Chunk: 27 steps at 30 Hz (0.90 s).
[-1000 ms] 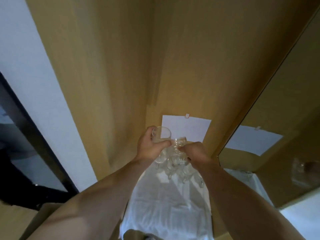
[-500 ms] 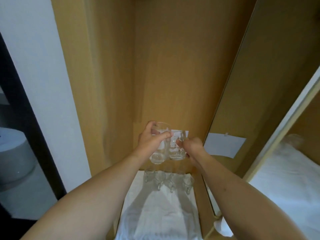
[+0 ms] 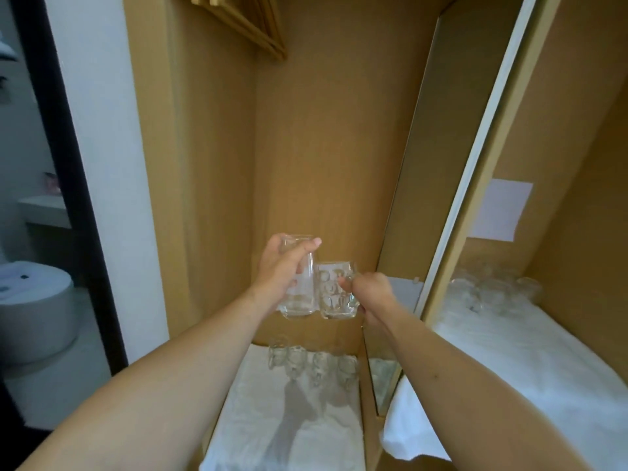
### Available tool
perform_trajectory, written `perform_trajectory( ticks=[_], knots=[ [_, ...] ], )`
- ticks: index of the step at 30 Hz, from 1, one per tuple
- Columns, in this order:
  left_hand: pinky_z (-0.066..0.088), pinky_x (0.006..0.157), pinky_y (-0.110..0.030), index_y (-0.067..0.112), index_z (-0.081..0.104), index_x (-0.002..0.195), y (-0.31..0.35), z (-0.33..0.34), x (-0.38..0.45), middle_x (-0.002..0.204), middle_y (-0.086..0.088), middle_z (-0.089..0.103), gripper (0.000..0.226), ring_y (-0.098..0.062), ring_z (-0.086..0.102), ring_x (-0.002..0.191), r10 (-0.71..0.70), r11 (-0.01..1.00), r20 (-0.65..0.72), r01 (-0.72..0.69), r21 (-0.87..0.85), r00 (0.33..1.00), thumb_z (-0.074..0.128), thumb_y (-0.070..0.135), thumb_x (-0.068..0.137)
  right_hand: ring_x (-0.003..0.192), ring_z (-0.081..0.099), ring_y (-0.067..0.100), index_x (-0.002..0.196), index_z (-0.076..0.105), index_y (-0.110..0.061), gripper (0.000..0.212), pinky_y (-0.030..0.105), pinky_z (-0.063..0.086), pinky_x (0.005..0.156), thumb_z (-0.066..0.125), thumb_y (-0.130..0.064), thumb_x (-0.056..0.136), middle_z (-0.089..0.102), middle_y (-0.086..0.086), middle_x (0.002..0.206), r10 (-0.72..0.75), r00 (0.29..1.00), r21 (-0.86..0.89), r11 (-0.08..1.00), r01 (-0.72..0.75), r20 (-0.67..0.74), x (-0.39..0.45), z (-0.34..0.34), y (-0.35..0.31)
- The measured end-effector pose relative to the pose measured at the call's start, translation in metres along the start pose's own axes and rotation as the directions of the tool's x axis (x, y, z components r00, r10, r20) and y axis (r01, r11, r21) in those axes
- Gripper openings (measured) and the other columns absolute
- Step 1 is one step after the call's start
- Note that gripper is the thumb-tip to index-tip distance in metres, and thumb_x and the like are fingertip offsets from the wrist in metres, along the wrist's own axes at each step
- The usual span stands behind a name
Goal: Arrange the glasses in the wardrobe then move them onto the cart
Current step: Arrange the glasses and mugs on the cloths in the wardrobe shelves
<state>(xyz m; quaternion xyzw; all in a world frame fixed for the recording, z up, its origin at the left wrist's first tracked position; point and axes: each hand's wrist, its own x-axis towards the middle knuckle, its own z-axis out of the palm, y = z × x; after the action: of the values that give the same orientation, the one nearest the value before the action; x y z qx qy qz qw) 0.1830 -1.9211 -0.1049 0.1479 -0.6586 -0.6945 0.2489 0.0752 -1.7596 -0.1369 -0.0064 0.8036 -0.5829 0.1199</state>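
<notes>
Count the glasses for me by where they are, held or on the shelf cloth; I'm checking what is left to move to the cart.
Held in the left hand: 1, the tall glass
Held in the right hand: 1, the dimpled mug
Row of glasses on the white cloth: 4
Total: 6, not counting mirror reflections.

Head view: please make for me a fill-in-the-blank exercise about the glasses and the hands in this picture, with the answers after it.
1. The left hand grips a smooth tall glass, and the right hand holds a ____ glass by its handle.
2. The two held glasses are lifted ____ the row of glasses in the wardrobe.
3. That row stands on a ____ cloth.
4. Wooden ____ hang at the top of the wardrobe.

Answers: patterned; above; white; hangers
</notes>
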Motion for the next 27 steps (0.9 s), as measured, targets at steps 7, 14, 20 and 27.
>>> perform_trajectory(
  ticks=[7, 14, 20, 27],
  knots=[
    [0.053, 0.056, -0.03, 0.029, 0.063, 0.1, 0.015, 0.043, -0.069, 0.084, 0.002, 0.068, 0.058, -0.014, 0.063, 0.07, 0.043, 0.999, -0.026, -0.042, 0.019, 0.999, 0.084, 0.066, 0.06, 0.08, 0.065, 0.02, 0.104, 0.071, -0.009, 0.029, 0.029, 0.042, 0.055, 0.082, -0.028, 0.085, 0.075, 0.005, 0.1, -0.067, 0.996, 0.05, 0.997, 0.063, 0.066, -0.059, -0.059, 0.013],
    [0.054, 0.053, -0.03, 0.03, 0.066, 0.095, 0.021, 0.099, -0.126, 0.064, 0.01, 0.064, 0.049, -0.01, 0.06, 0.058, 0.044, 0.999, 0.012, -0.044, 0.01, 0.999, 0.084, 0.061, 0.062, 0.054, 0.067, 0.009, 0.082, 0.07, -0.01, 0.017, 0.021, 0.042, 0.042, 0.082, -0.021, 0.084, 0.073, -0.004, 0.066, -0.112, 0.991, 0.143, 0.985, 0.101, 0.071, -0.107, -0.129, 0.038],
    [0.045, 0.05, -0.029, 0.024, 0.06, 0.098, 0.027, 0.16, -0.161, 0.054, 0.013, 0.058, 0.058, -0.007, 0.05, 0.047, -0.001, 0.999, 0.157, 0.008, -0.043, 0.988, 0.086, 0.058, 0.059, 0.053, 0.034, 0.015, 0.063, 0.057, -0.015, 0.033, 0.028, 0.029, 0.044, 0.083, -0.021, 0.082, 0.046, -0.004, 0.056, -0.122, 0.992, 0.111, 0.986, 0.124, -0.024, -0.129, -0.201, 0.062],
    [0.05, 0.057, -0.037, 0.015, 0.058, 0.107, 0.015, 0.219, -0.177, 0.076, -0.003, 0.061, 0.067, -0.021, 0.057, 0.067, -0.027, 1.0, 0.256, 0.028, 0.003, 0.966, 0.086, 0.056, 0.063, 0.056, 0.041, 0.019, 0.073, 0.054, -0.015, 0.031, 0.028, 0.033, 0.047, 0.081, -0.023, 0.085, 0.05, 0.001, 0.066, -0.063, 0.988, 0.075, 0.994, 0.074, -0.139, -0.139, -0.266, 0.089]
  ],
)
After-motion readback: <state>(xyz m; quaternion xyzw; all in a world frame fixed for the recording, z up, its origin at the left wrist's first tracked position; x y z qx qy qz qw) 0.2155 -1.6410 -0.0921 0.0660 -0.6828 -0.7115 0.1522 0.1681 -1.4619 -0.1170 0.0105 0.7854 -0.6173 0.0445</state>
